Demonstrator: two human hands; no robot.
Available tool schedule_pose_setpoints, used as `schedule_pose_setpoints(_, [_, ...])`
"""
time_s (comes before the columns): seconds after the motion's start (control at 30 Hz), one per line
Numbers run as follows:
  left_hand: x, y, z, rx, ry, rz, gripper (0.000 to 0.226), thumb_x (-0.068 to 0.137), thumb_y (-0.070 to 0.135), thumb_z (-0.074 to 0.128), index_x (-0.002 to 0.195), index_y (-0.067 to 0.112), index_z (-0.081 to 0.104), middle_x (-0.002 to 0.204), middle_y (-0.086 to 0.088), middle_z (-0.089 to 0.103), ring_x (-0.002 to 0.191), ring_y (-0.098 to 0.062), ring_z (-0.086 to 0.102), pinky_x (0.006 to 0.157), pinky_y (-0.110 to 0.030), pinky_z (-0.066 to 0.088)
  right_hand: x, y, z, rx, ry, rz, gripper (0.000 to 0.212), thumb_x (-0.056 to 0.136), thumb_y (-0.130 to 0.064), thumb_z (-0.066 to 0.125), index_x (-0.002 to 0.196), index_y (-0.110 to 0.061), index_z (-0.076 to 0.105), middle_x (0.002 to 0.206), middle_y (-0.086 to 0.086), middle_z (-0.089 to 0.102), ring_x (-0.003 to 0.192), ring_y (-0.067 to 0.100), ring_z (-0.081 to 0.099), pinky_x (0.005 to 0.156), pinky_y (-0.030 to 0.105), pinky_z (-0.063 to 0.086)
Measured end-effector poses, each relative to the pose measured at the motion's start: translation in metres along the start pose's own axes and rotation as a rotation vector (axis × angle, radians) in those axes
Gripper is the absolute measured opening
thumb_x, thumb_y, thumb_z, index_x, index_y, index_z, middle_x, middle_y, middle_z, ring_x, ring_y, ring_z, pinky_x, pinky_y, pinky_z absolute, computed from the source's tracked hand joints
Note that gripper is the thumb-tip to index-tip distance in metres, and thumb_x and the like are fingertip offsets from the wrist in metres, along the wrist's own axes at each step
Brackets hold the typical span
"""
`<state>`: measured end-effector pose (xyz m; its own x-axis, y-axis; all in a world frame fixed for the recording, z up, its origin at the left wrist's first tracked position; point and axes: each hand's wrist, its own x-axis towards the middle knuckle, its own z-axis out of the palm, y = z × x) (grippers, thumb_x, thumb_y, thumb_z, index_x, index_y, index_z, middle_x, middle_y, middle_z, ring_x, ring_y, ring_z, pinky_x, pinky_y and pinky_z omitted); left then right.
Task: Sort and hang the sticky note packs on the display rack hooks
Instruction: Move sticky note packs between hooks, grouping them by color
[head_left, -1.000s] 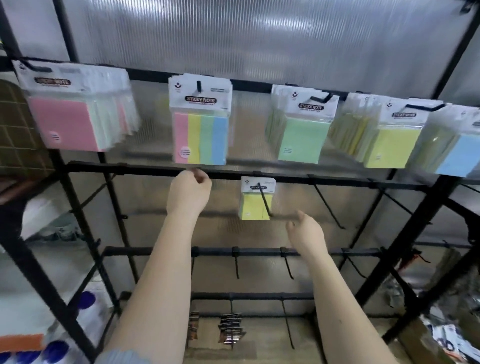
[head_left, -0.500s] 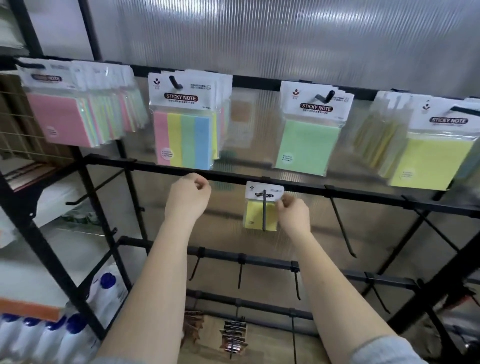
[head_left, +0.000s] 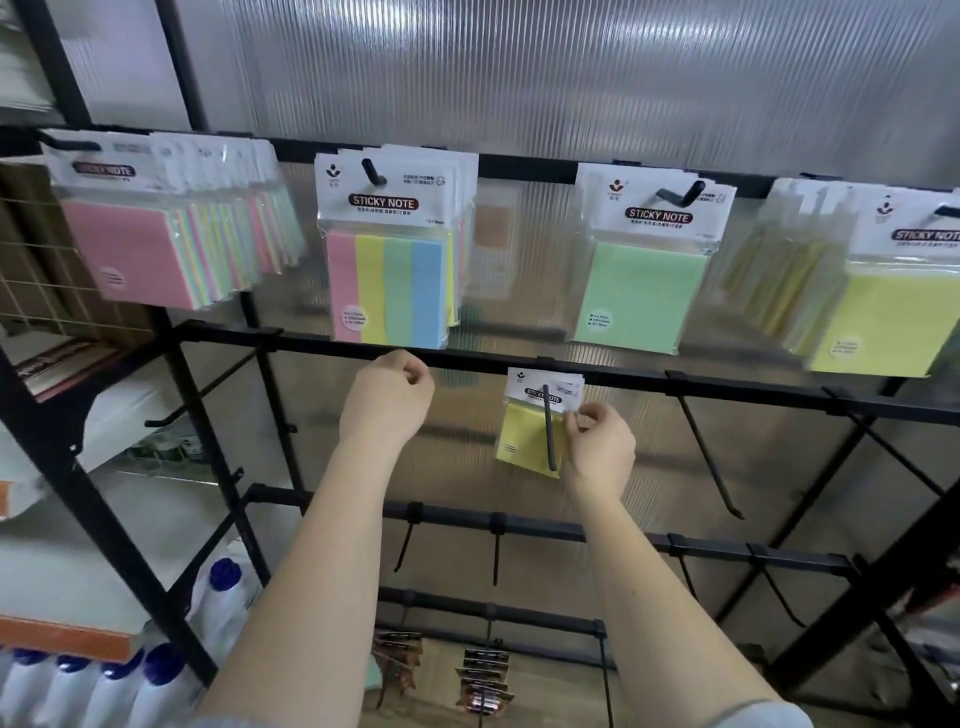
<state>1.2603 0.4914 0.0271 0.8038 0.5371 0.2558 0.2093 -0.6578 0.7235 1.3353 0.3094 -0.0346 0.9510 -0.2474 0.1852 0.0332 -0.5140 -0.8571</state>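
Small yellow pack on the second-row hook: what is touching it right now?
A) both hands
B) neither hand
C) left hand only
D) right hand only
D: the right hand pinches the right edge of the small yellow pack hanging on its hook, while the left hand is curled up by the rack bar, apart from the pack.

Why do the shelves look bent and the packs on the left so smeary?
Head view: the wide-angle lens bows the black rack bars outward; the pink packs at left are blurred, while the four-colour pack reads sharply; glare streaks the ribbed back panel.
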Motion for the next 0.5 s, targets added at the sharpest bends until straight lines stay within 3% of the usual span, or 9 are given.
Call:
schedule_pose_setpoints(0.1, [-0.001,0.000,0.000,0.009,-0.018,0.009,0.018,0.093,0.024,0.048,0.101,0.020,0.063,0.104,0.002,0.061,0.089,-0.019,0.059,0.074,-0.033,0.053,0.001,0.000,0.002,0.046,-0.038,0.009,0.021,0.095,-0.027,0.057,0.101,-0.008,0.062,0.097,0.005,0.064,0.087,0.021,0.058,0.073,0.028,0.042])
schedule_pose_setpoints(0.3, [-0.002,0.000,0.000,0.002,-0.035,0.046,0.017,0.093,0.023,0.048,0.101,0.019,0.062,0.099,0.005,0.058,0.090,-0.016,0.056,0.072,-0.030,0.049,0.005,-0.001,-0.004,0.171,-0.157,0.032,0.027,0.098,-0.022,0.051,0.109,-0.003,0.066,0.103,0.009,0.067,0.096,0.022,0.060,0.081,0.027,0.044])
schedule_pose_setpoints(0.5, [-0.002,-0.002,0.003,-0.009,-0.036,0.087,0.016,0.093,0.023,0.049,0.100,0.019,0.062,0.096,0.008,0.053,0.092,-0.015,0.055,0.072,-0.030,0.048,-0.009,-0.005,-0.024,0.049,-0.245,-0.062,0.023,0.101,-0.022,0.040,0.107,-0.011,0.059,0.093,-0.003,0.057,0.078,0.011,0.052,0.058,0.022,0.034])
